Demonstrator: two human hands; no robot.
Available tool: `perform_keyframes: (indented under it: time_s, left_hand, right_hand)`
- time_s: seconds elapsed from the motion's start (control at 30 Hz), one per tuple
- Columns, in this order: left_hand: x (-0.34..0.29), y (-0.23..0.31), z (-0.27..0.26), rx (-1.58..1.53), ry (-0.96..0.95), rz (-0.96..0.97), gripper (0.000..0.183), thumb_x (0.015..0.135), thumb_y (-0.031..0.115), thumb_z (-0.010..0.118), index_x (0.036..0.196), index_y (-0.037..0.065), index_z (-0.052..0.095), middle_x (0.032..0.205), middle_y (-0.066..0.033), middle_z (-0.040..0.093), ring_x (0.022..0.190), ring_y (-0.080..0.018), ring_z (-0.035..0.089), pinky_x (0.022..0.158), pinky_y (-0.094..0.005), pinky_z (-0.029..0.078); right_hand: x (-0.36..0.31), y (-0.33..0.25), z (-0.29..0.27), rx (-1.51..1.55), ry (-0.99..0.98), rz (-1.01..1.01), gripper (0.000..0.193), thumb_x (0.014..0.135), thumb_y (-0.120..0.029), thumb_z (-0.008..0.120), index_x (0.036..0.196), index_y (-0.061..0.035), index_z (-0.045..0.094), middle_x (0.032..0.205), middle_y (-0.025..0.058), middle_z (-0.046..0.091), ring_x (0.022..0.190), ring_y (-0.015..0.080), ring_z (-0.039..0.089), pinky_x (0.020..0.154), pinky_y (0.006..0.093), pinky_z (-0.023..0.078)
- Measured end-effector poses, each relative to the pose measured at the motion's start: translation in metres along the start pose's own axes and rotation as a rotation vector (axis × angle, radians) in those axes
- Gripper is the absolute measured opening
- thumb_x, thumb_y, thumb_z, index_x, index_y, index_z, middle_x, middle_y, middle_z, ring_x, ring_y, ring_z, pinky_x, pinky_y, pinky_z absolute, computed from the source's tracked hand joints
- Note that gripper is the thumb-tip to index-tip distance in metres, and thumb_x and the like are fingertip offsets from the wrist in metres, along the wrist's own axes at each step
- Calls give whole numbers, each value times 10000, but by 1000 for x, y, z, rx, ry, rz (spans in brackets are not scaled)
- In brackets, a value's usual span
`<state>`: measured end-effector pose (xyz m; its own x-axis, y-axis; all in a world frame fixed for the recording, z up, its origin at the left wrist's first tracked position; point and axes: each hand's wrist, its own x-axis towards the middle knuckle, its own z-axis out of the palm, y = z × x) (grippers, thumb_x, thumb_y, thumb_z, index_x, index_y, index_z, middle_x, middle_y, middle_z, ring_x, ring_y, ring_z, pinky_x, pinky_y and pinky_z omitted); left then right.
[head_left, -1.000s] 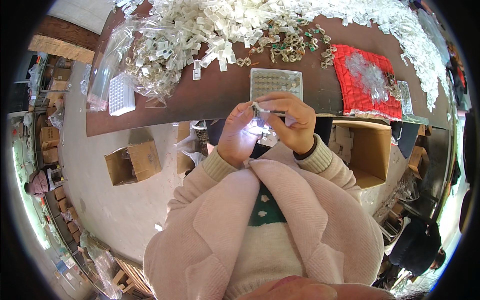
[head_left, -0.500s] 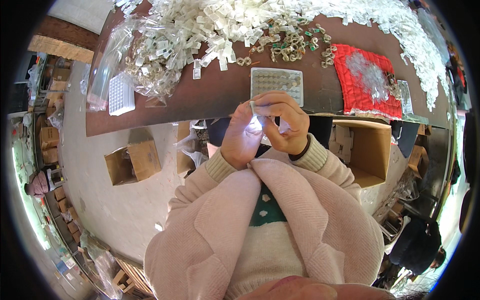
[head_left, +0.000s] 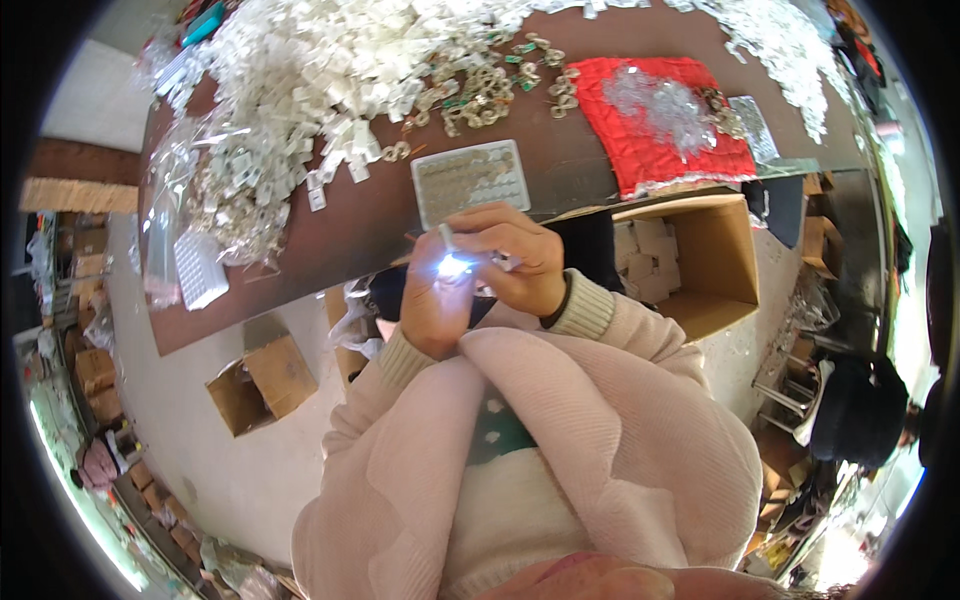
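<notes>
In front of my chest, both hands come together around a small lit light, its glare hiding most of its shape. My left hand is closed, pinching a small pale piece by the glow. From the other side, the bent fingers of my right hand close over the same spot. Just beyond them on the table lies a shallow clear tray with rows of small round pieces. Behind the tray are several small coiled bundles, some with green bits.
The brown table carries a large heap of small white plastic pieces, a clear bag, a white gridded tray and red quilted cloth. Open cardboard boxes stand below the table edge. At the right is another person.
My view has turned, so table and boxes sit further left. My hands stay together, still pinching; the light between them now shows as a sharper, brighter point.
</notes>
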<state>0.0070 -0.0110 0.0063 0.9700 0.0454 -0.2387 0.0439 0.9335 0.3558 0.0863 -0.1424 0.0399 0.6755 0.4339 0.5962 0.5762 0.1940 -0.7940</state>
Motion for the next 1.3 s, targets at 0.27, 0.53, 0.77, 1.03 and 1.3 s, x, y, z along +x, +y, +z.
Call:
perform_keyframes:
  time_s: [0.27,0.53,0.77,1.03,1.3]
  left_hand:
    - [-1,-1,14,115,115,100,221,993,206,608,1178,85,609,1147,-48,636,1052,-172,592,895,-342,480]
    - [5,6,18,236,145,91,170,967,202,652,1045,52,629,960,-68,628,828,-152,493,820,-346,412]
    - [8,1,16,243,127,40,167,968,203,648,1039,62,594,958,-67,594,833,-160,479,816,-353,404]
    - [6,4,20,362,37,107,184,963,194,654,1068,51,603,969,-92,605,851,-174,502,812,-359,413]
    - [5,6,28,247,-73,76,223,967,112,648,1181,58,615,1110,-104,684,1046,-206,646,932,-386,508]
  right_hand:
    - [5,-3,-17,-213,-119,-53,279,794,39,721,1065,-30,727,1189,174,674,1049,322,662,886,376,537]
    - [12,55,-154,-947,384,259,136,852,-21,685,969,-62,739,883,146,689,824,343,660,727,413,535]
    - [-2,93,-199,-1136,213,307,142,885,-107,671,1017,-97,721,905,134,661,821,368,658,685,439,524]
    - [4,59,-187,-874,323,251,200,899,24,626,1070,-51,700,952,159,700,815,312,698,706,350,546]
    - [15,-15,-54,-117,122,314,102,897,43,664,994,9,666,949,109,733,883,174,723,767,278,555]
